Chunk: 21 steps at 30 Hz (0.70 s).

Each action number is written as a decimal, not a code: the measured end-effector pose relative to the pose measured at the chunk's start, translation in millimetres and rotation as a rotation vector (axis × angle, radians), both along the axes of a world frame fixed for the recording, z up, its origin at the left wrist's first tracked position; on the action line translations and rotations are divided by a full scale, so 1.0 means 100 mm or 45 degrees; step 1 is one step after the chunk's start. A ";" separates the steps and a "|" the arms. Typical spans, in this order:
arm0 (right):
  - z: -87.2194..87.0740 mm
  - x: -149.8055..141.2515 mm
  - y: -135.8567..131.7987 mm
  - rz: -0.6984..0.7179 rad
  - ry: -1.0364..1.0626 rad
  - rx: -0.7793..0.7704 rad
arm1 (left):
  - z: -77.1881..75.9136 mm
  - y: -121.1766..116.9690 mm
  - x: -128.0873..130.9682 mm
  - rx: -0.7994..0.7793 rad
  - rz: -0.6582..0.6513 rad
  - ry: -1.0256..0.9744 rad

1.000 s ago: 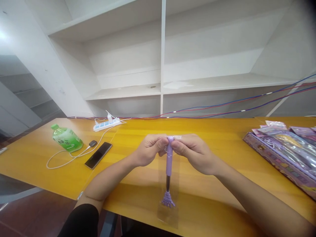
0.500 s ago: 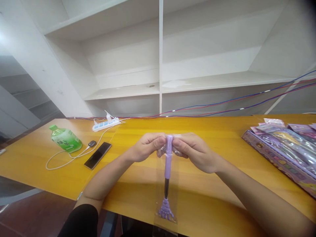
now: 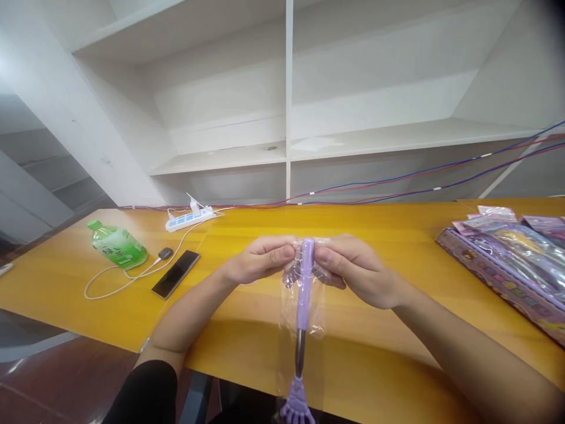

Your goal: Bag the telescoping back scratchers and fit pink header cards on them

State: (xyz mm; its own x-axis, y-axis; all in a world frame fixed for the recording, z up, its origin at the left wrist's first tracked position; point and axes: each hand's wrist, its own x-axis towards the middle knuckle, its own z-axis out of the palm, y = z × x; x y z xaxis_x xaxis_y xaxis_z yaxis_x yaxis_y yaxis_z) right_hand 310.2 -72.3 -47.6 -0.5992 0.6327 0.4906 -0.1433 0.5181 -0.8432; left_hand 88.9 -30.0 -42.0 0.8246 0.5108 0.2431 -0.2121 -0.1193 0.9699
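A purple back scratcher (image 3: 303, 300) with a dark metal shaft and a hand-shaped end hangs in front of me, its handle uppermost. It is inside a clear plastic bag (image 3: 286, 318). My left hand (image 3: 265, 259) pinches the bag's top edge on the left of the handle. On the right of the handle, my right hand (image 3: 357, 268) grips the same edge between thumb and fingers. The scratcher's fingers reach the bottom of the view, below the table's front edge.
On the right lies a patterned purple box (image 3: 489, 282) piled with plastic-wrapped items. To the left are a green bottle (image 3: 118, 244), a phone (image 3: 176, 274), a small black device (image 3: 165, 254) on a white cable, and a power strip (image 3: 189, 219). White shelves (image 3: 220, 159) stand behind the table.
The back scratcher now hangs slightly lower and tilts a little, its handle top further right. My right hand has shifted slightly right, and the bag looks wider around the handle.
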 end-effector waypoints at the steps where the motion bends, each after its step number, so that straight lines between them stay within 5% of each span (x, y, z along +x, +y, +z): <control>1: 0.00 0.01 0.00 0.011 -0.012 -0.021 | 0.00 0.00 -0.01 -0.004 -0.016 0.005; 10: -0.01 0.04 -0.01 0.102 -0.012 -0.100 | 0.03 -0.04 -0.04 -0.022 -0.043 0.026; 17: 0.04 0.06 0.19 -0.194 0.497 -0.194 | 0.05 -0.01 0.01 0.085 -0.091 0.145; 21: 0.03 0.15 0.39 -0.375 0.652 -0.207 | 0.08 -0.01 -0.01 0.111 0.082 0.235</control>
